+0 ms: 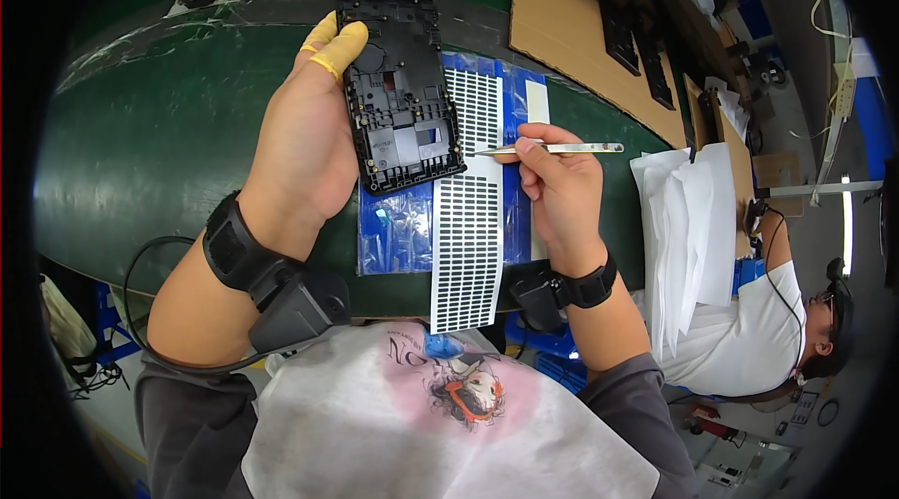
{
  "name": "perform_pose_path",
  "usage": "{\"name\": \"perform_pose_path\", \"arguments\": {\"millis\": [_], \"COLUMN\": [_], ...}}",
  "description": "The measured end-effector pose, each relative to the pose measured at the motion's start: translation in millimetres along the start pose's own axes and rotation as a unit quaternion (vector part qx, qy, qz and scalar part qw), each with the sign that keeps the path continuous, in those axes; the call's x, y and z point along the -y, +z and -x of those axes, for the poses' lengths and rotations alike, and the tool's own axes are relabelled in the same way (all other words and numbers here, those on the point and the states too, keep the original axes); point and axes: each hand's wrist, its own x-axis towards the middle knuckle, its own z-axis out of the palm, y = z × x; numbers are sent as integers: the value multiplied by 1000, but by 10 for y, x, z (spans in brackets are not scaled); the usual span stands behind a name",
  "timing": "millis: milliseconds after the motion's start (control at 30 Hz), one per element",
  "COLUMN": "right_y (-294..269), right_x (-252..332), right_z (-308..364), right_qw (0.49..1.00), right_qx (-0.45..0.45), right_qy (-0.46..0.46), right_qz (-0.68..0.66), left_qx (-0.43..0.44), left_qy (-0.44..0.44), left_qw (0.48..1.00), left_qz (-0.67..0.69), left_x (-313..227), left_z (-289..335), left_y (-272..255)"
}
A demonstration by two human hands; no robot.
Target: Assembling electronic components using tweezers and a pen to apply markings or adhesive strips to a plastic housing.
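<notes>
My left hand (314, 124), with yellow finger cots on its thumb and a finger, grips a black plastic device housing (375, 87) by its left side. The housing is tilted up, its ribbed inner side with small brass-coloured inserts facing me. In my right hand (562, 181) metal tweezers (571, 149) are pinched, their tips pointing left. Those tips rest at or just over a white sheet of small black stickers (466, 256), close to the housing's lower right corner. Whether a sticker sits between the tips is too small to tell. Beneath the sheet lies a blue plastic-covered pad (398, 237).
A cardboard sheet (562, 22) at the far right bears more black parts (623, 26). White paper sheets (688, 227) hang at the table's right edge. Another person in a white shirt (740, 340) sits at the right. The green table (169, 153) extends left; a cable (131, 284) loops by my left forearm.
</notes>
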Motion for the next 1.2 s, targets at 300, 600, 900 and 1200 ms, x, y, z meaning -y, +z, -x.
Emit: {"name": "perform_pose_path", "arguments": {"millis": [300,600,900,1200], "right_y": [-79,302,303,334], "right_x": [237,394,334,341], "right_z": [109,384,353,332], "right_qw": [995,992,992,991], "right_qx": [36,39,57,63], "right_qy": [-32,-119,-92,-105], "right_qz": [-86,-22,-59,-52], "left_qx": [24,113,110,131], "left_qy": [-43,-165,-151,-151], "left_qw": [999,977,980,978], "left_qz": [12,71,71,51], "left_x": [86,185,173,167], "left_z": [96,282,327,307], "left_y": [54,117,125,106]}}
